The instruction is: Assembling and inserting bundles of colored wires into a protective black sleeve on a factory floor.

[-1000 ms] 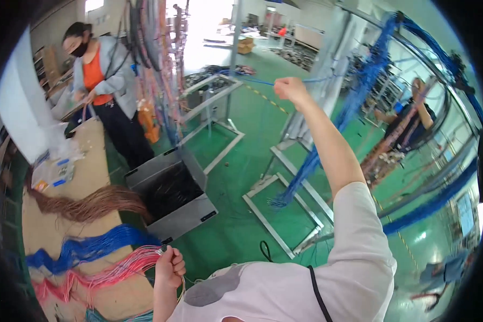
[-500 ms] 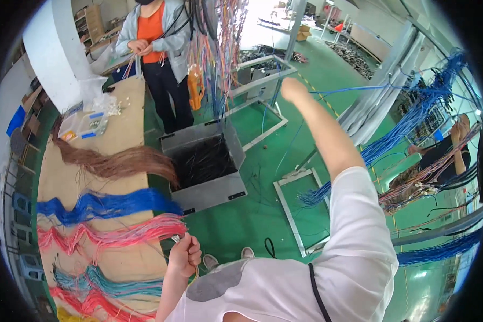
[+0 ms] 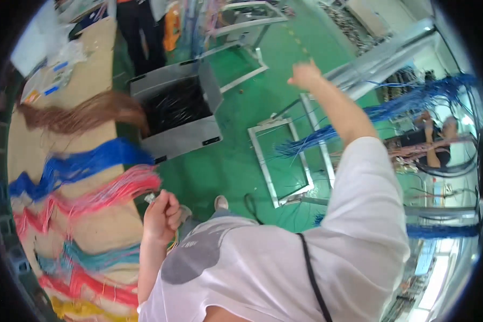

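My left hand (image 3: 163,214) is closed in front of my body, beside the table edge. White connectors (image 3: 151,198) stick out at its top, and thin yellow wires (image 3: 173,242) hang below it. Just beyond it lies a bundle of pink and red wires (image 3: 112,189). My right arm is stretched far out over the floor. Motion smears my right hand (image 3: 306,76) at its end, so the fingers and anything in them cannot be made out. Nearest to it are a metal frame and a hanging bundle of blue wires (image 3: 354,119).
Brown (image 3: 86,110), blue (image 3: 91,161), teal (image 3: 99,256) and yellow wire bundles lie across the wooden table (image 3: 99,64). A grey bin (image 3: 185,140) with black wires stands beside it. White metal frames (image 3: 265,174) stand on the green floor. Two people are nearby, one beyond the bin.
The view has tilted down and shifted, so the table and bin appear higher and further left. My right hand has drawn away from the hanging coloured wires. My left hand still holds the connectors.
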Available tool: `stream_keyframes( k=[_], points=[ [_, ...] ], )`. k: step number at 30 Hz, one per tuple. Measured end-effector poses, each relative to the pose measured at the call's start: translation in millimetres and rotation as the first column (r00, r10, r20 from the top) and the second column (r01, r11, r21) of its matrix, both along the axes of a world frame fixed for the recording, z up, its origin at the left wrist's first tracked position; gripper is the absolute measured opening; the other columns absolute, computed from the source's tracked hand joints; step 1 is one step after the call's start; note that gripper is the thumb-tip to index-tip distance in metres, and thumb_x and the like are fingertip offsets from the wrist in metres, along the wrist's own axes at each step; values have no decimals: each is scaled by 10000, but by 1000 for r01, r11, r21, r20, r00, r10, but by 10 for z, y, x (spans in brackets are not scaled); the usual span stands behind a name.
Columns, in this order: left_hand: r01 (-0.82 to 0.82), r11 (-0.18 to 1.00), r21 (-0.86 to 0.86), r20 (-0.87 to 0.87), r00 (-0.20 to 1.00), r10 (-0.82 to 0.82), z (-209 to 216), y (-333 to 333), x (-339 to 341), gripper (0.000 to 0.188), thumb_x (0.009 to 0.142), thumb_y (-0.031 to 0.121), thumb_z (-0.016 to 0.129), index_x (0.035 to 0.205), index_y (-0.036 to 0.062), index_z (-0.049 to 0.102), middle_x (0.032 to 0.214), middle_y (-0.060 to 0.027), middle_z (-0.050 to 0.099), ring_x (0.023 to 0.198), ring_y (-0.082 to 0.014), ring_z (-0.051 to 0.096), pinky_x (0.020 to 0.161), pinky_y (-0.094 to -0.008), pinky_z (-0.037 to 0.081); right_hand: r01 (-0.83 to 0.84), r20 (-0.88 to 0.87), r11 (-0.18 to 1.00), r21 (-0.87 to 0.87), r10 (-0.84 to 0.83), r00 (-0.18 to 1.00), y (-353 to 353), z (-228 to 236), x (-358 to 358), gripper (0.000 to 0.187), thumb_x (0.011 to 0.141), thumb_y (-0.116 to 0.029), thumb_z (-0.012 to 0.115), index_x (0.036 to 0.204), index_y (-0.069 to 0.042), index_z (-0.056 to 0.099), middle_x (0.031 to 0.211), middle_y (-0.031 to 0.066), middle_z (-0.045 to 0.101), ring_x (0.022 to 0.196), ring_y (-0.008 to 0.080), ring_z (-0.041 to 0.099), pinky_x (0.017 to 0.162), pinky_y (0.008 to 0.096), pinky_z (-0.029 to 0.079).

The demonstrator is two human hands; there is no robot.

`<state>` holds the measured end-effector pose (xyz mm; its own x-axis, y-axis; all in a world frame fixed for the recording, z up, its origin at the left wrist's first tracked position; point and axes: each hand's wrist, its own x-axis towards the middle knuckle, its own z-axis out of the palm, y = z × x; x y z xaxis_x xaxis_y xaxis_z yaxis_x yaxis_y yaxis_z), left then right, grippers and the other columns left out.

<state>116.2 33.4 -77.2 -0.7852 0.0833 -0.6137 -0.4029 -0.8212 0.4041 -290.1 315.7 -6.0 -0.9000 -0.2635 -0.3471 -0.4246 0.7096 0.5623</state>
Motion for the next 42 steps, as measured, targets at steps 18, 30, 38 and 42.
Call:
stream_keyframes(
  k=[18, 30, 38, 42],
  points=[
    [102, 992, -71, 26, 995, -100, -156, 270, -265, 273, 886, 328, 380, 722, 121, 450, 541, 37, 323, 383, -61, 226, 340, -213, 156, -747, -671, 641, 179, 635, 384, 1266, -385, 196, 150, 659, -118, 555, 775, -84, 644, 800, 99, 616, 800, 284, 587, 608, 355, 480],
    [256, 953, -161, 8, 966, -259, -97, 339, -404, 302, 876, 358, 397, 724, 109, 475, 526, 39, 349, 394, -61, 254, 352, -205, 181, -38, -306, 661, -749, -295, 905, 547, -383, 213, 152, 748, -112, 465, 787, -9, 570, 885, 158, 534, 845, 300, 520, 703, 394, 444],
    [221, 974, -57, 16, 975, -220, -281, 336, -209, 293, 884, 346, 381, 724, 117, 468, 526, 44, 342, 387, -53, 242, 353, -204, 172, -625, -847, 770, -131, 241, 474, 1556, 1289, 340, 99, 715, -86, 505, 764, -19, 559, 770, 140, 562, 777, 285, 556, 651, 382, 450],
    [211, 973, -93, 31, 977, -209, -229, 371, -274, 287, 879, 341, 400, 717, 115, 470, 516, 44, 352, 379, -53, 235, 347, -203, 164, 145, -163, 978, -148, -169, 972, 1657, 1726, 309, 94, 682, -99, 555, 710, -14, 585, 729, 139, 601, 687, 283, 591, 578, 368, 470]
  ],
)
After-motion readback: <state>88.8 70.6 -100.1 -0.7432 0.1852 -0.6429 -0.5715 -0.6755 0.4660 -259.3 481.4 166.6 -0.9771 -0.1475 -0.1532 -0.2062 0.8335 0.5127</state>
